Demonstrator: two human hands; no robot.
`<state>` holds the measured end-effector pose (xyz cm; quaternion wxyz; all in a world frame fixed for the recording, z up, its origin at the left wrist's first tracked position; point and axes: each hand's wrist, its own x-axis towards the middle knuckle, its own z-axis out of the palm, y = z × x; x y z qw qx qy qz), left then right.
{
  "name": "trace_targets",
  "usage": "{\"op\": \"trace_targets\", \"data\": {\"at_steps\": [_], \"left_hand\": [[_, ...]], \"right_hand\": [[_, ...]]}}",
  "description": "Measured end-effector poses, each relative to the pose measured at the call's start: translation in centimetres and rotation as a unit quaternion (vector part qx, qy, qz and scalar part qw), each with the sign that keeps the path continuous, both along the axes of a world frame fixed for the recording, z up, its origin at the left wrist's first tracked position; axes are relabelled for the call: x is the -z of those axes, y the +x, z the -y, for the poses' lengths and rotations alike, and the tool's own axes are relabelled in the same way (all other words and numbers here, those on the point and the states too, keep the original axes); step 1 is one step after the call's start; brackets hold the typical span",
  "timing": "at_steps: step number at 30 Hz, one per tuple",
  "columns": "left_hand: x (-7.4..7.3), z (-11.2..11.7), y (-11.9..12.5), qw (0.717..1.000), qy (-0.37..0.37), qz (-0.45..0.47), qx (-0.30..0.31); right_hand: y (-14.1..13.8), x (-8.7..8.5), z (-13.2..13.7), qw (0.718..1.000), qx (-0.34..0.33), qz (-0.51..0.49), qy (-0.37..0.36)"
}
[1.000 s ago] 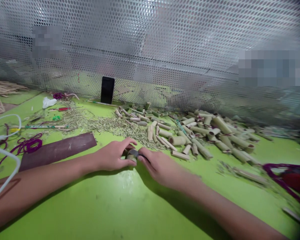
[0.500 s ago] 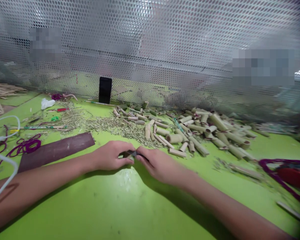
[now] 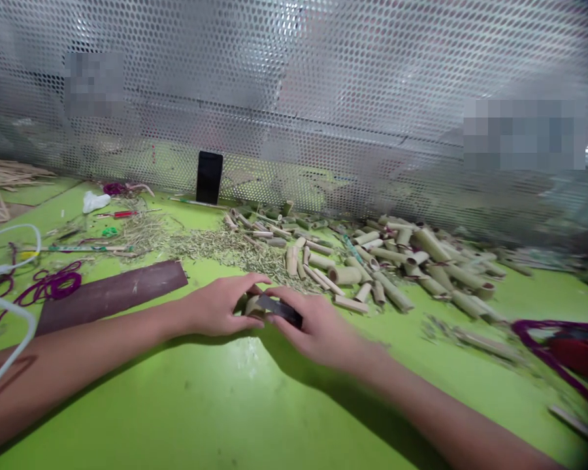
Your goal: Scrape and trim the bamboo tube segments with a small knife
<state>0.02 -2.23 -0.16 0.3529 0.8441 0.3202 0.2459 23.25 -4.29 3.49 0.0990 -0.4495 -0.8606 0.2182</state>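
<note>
Right now, in the middle of the scene and a little toward the near side, one short bamboo tube, held just above the green work table between both hands. Against the tube, touching it, a dark flat blade, slanted down toward the right; no handle clearly visible. On the left, the left hand, with fingers curved narrow around the tube. On the right, the right hand, a little blurred, with thumb and fingers closed narrow on the blade. Both hands almost touching each other, forearms resting low over the table.

Just far of the hands, a big loose heap of cut bamboo tubes, in mixed lengths, spreading toward the right. Left of this heap, a thin layer of bamboo slivers. Near left, a long brown strip, and beyond it a loop of purple cord, partly under a white cable. Farther left, a small tool with red handle, a white plastic scrap and a bundle of thin bamboo strips. Near right, purple cord around a red object. At the far edge, a black phone, standing upright against a perforated metal sheet.
</note>
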Motion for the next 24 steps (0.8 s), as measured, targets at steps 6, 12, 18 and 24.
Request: {"op": "trace_targets", "data": {"at_steps": [6, 12, 18, 24], "left_hand": [[0.4, -0.1, -0.1, 1.000, 0.016, -0.011, -0.016], [0.5, 0.0, -0.1, 1.000, 0.019, -0.009, -0.021], [0.5, -0.1, 0.0, 1.000, 0.021, -0.006, -0.022], [0.4, -0.1, 0.0, 0.999, 0.035, -0.004, -0.011]], "right_hand": [[-0.1, 0.1, 0.9, 1.000, -0.028, -0.008, -0.005], [-0.3, 0.0, 1.0, 0.999, -0.004, -0.031, -0.007], [-0.6, 0.2, 0.5, 0.997, 0.024, -0.077, -0.017], [-1.1, 0.6, 0.0, 0.992, 0.037, -0.101, -0.067]]}}
